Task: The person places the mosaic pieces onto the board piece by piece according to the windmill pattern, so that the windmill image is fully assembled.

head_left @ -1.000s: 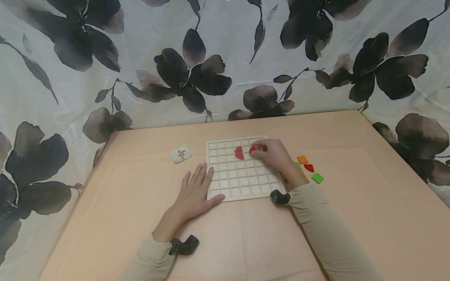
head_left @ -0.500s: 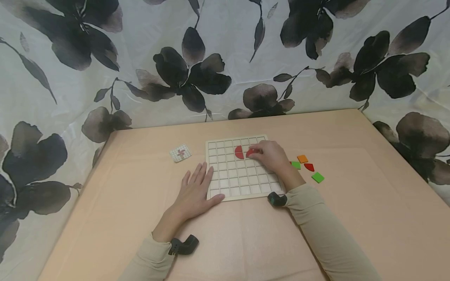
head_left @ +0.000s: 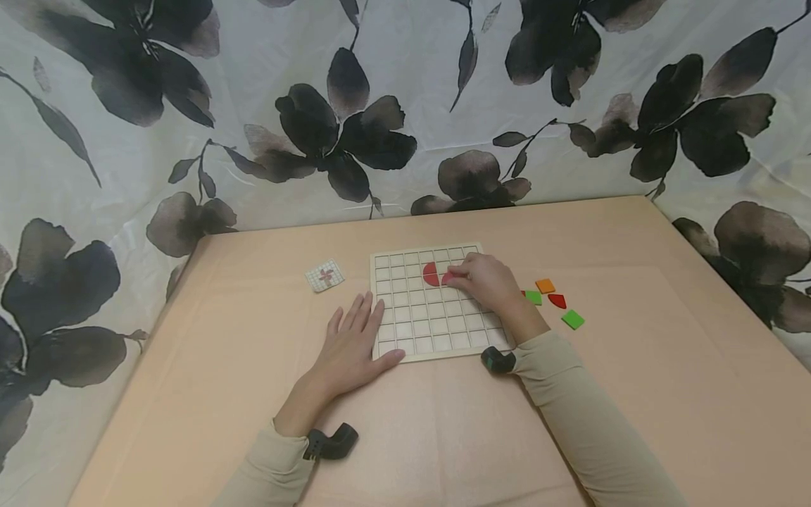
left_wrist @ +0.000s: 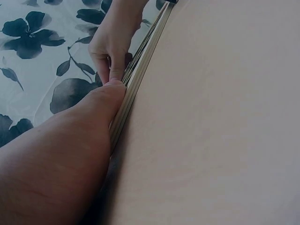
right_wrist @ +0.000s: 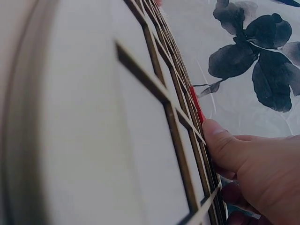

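Note:
A white grid board (head_left: 412, 331) with a pale frame lies on the table. In its upper middle sits a red half-round shape (head_left: 431, 274), flat side to the right. Just right of this, my right hand (head_left: 491, 283) pinches a red piece (head_left: 447, 278) between thumb and fingers, low over the squares. Fingertips partly cover that piece. My left hand (head_left: 348, 355) rests with spread, straight fingers along the board's left side, thumb at its lower edge. In the right wrist view, the right thumb (right_wrist: 218, 133) presses at the grid beside a strip of red (right_wrist: 197, 105).
A small card (head_left: 325, 276) with a red cross-like pattern on a grid lies left of the board. To the right are loose pieces: an orange square (head_left: 545, 286), green squares (head_left: 573, 320) and a red rounded piece (head_left: 557, 302). Floral cloth (head_left: 253, 141) hangs behind the table.
My right hand has shifted slightly left with the red piece, closer to the red half-round shape. More of the loose green piece shows beside the wrist. The left hand has stayed put.

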Motion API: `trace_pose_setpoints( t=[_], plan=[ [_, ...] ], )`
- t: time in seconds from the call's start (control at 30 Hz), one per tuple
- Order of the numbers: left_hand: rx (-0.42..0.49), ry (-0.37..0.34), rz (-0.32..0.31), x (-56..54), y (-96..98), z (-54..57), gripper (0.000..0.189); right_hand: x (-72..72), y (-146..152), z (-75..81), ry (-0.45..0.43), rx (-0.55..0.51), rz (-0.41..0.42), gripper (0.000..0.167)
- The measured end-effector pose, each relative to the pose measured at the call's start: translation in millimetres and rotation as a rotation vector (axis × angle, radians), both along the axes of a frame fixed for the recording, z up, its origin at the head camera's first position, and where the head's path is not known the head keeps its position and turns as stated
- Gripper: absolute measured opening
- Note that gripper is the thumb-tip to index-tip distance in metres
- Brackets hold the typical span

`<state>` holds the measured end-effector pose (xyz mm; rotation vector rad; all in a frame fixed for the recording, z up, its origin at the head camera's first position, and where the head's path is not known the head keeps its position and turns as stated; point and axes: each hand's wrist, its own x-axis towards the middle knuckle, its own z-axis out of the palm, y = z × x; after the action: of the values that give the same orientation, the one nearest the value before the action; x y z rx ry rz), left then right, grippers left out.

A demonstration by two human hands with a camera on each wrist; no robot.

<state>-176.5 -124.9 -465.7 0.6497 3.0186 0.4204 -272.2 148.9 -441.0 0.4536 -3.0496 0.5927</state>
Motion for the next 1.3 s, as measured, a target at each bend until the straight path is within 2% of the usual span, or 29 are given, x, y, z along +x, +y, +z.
trace_pose_setpoints(
  t=[0.47,0.8,0.93,1.13,1.2,1.3],
  plan=[
    [-0.007,-0.018,0.002,-0.2,0.2,0.8,0.094,0.4,0,3.2,-0.048,-0.045,-0.004,0.038],
    [0.007,0.008,0.001,1.2,-0.1,2.4,0.094,0.0,-2,3.5,-0.073,-0.097,-0.051,0.036],
    [0.006,0.008,0.003,1.4,0.1,2.5,0.093,-1.2,0,2.6,-0.081,-0.122,-0.032,0.035],
    [0.005,-0.001,0.006,1.5,0.5,1.0,0.094,-6.5,28,15.2,-0.112,-0.230,0.055,0.036],
    [0.003,-0.003,0.004,1.5,0.6,0.8,0.094,-7.0,44,22.8,-0.140,-0.241,0.042,0.037],
    [0.004,-0.005,0.002,1.3,0.4,0.9,0.093,-4.6,69,30.9,-0.214,-0.228,-0.023,0.039]
  ],
)
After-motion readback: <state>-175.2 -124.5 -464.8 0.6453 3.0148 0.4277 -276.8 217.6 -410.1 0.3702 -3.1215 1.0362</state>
